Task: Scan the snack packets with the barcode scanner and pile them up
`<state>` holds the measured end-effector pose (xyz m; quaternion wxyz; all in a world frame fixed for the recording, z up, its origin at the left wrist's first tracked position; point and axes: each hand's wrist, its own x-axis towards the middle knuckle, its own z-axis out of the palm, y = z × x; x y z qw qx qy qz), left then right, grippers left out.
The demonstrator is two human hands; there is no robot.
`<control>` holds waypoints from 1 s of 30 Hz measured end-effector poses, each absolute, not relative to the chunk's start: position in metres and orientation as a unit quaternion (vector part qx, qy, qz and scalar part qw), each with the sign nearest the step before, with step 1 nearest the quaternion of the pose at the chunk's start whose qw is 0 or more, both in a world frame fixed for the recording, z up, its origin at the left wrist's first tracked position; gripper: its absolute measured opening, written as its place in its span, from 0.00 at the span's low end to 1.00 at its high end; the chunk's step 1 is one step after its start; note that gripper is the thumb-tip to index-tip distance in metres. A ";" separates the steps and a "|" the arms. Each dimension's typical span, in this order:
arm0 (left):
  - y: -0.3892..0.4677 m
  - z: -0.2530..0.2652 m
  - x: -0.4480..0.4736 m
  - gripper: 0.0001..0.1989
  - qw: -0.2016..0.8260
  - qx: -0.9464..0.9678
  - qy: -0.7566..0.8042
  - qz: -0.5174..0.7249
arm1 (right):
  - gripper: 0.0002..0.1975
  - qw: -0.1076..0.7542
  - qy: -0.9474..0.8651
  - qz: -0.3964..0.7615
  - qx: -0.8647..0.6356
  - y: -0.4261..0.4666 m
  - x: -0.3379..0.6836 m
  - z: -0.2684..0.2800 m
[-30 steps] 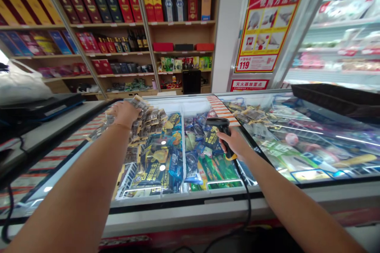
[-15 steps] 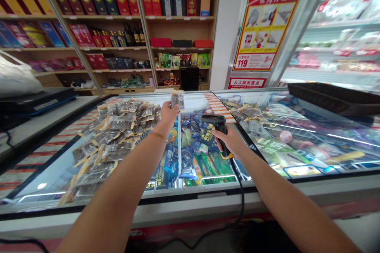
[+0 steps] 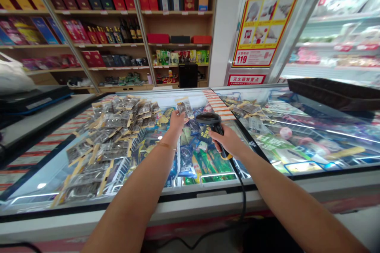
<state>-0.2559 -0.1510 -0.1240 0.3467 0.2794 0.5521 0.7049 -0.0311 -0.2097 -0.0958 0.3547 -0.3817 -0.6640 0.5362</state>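
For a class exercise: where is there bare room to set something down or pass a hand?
Bare glass shows front left, between the striped band and the packet pile. A hand could probably pass between left forearm and right forearm, over the freezer's front rim. Crowded: the pile, and where the held packet sits close to the scanner.

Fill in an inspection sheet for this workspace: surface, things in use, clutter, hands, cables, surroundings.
Surface: glass freezer top, packaged goods visible beneath.
Things in use: handheld barcode scanner; at least one small packet; loose pile of similar packets on the glass.
Clutter: dark tray at right; white plastic bag at left edge.
Hands: left hand pinches the packet; right hand grips the scanner handle.
Cables: scanner cord hangs over the freezer's front edge.
Surroundings: stocked wooden shelves; red fire-hydrant poster.
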 end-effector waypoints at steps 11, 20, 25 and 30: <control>-0.154 -0.127 -0.256 0.07 0.362 0.297 0.537 0.701 | 0.15 0.351 -0.672 0.527 -0.384 -0.210 -0.032 -0.097; -0.153 -0.129 -0.257 0.08 0.363 0.303 0.531 0.703 | 0.15 0.352 -0.672 0.531 -0.379 -0.210 -0.031 -0.098; -0.153 -0.129 -0.257 0.09 0.362 0.300 0.532 0.704 | 0.15 0.359 -0.666 0.535 -0.375 -0.210 -0.031 -0.097; -0.156 -0.126 -0.254 0.08 0.355 0.297 0.548 0.697 | 0.15 0.373 -0.647 0.550 -0.373 -0.210 -0.032 -0.094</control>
